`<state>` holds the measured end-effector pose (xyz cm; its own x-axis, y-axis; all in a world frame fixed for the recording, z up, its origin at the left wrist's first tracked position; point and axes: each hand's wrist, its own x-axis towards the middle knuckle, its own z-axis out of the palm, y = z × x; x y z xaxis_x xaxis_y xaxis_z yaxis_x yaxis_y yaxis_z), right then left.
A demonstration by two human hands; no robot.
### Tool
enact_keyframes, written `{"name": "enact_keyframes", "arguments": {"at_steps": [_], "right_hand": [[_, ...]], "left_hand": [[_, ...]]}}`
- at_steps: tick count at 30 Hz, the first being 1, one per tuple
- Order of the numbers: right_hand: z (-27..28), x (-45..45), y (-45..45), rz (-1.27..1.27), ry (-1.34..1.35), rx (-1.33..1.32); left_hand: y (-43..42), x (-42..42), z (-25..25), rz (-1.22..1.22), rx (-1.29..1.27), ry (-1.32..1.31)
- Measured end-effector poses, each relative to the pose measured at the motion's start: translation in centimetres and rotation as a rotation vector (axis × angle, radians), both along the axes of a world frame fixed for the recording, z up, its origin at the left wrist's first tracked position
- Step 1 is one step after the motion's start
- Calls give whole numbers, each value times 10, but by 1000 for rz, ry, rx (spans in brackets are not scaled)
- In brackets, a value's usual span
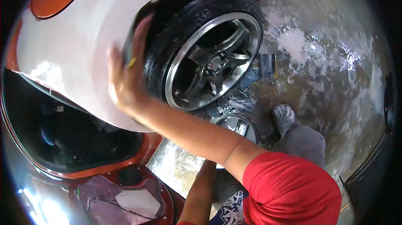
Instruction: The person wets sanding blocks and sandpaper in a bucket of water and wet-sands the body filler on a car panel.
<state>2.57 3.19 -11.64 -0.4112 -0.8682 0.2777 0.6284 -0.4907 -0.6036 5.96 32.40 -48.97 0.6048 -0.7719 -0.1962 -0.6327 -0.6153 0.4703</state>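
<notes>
My right hand [127, 76] reaches across to the pale, partly orange car panel [92, 53] and lies at the edge of the wheel arch. Motion blurs it. Between the thumb and fingers shows a dark strip with a yellow bit [132, 62], which looks like a piece of sandpaper. Close beside the fingers is the black tyre [157, 63], with a shiny spoked rim [172, 83]. My left forearm [199, 197] comes up from the bottom; its hand is hidden behind my right forearm, so what it holds or touches cannot be seen.
Below the wheel stands a round bucket [252, 130], partly hidden by my arm. Dark sheets [266, 65], one with a yellow edge, lie on the wet, stained floor [326, 95]. My shoe [284, 115] rests near the bucket. A cloth [104, 197] lies at lower left.
</notes>
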Motion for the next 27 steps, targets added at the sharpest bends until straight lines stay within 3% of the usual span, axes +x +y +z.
{"name": "enact_keyframes", "arguments": {"at_steps": [3,5,6,8,9,10,11,13,14,15,17,19,22,23,25,26,27], "right_hand": [[-3,-5,7,63,84,-55],[17,-31,-45,-190,-115,163],[-4,-32,-107,-93,-303,135],[-17,-77,-143,-41,-455,203],[6,-119,-126,-90,-415,292],[15,-123,-107,115,-508,273],[15,-94,-98,-224,-137,383],[14,-83,-74,-62,141,384],[2,-84,-87,-50,38,305],[6,-96,-98,-207,-136,306],[-11,-142,-138,35,-464,254],[-10,-158,-146,91,-620,245],[5,-109,-107,-195,-135,282],[2,-106,-99,-18,42,312],[-16,-119,-124,-72,-101,225],[-27,-132,-150,-219,-190,164],[-46,-138,-173,-234,-387,172]], "left_hand": [[-2,-3,1,7,13,-12],[-4,-4,-1,3,10,-15],[-4,-4,-2,0,11,-18],[-5,-5,-1,0,19,-25],[-6,-5,-1,-1,23,-23],[-8,-6,-1,0,25,-21],[-8,-6,-2,1,28,-21],[-11,-8,0,5,36,-26],[-8,-7,3,13,47,-37],[-10,-6,5,19,54,-44],[-14,-7,9,35,63,-50],[-11,-3,4,-2,31,-35],[-7,4,-7,-17,12,-2],[-7,3,-9,-19,20,-5],[-13,-7,8,0,61,-62],[-21,-12,21,-9,-12,-17],[-20,-14,20,7,2,1]]}}
